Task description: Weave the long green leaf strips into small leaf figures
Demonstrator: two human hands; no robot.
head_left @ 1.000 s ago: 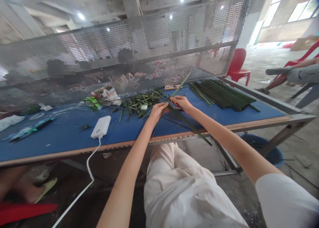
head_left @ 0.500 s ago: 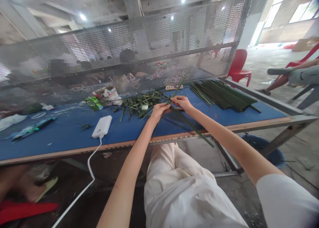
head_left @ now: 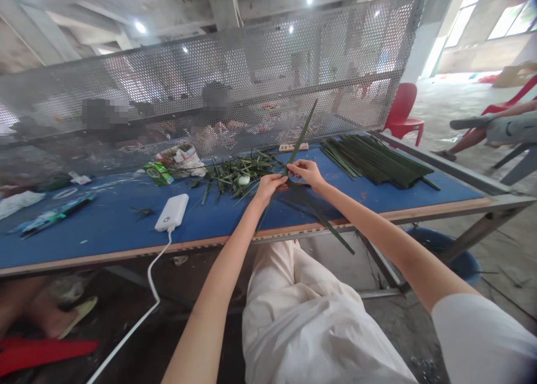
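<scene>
My left hand (head_left: pixel 267 188) and my right hand (head_left: pixel 305 172) meet above the blue work table (head_left: pixel 104 233), both pinching long, narrow green leaf strips (head_left: pixel 302 135). One strip rises past my fingers toward the mesh. Others trail down across the table edge (head_left: pixel 331 227). Where the strips cross between my hands, my fingers hide the join. Just left of my left hand lies a heap of cut leaf scraps (head_left: pixel 237 177), and right of my right hand lies a neat stack of long green strips (head_left: pixel 373 160).
A white power bank (head_left: pixel 171 212) with a white cable lies on the table. A perforated metal screen (head_left: pixel 218 76) stands along the far side, with people beyond it. At right, a seated person's legs and a red chair (head_left: pixel 403 113) stand on the concrete floor. A blue tub (head_left: pixel 444 250) sits under the table.
The upright leaf strip now stands taller and steeper above my hands. My hands have shifted slightly, and the strips trailing toward me have swung a little.
</scene>
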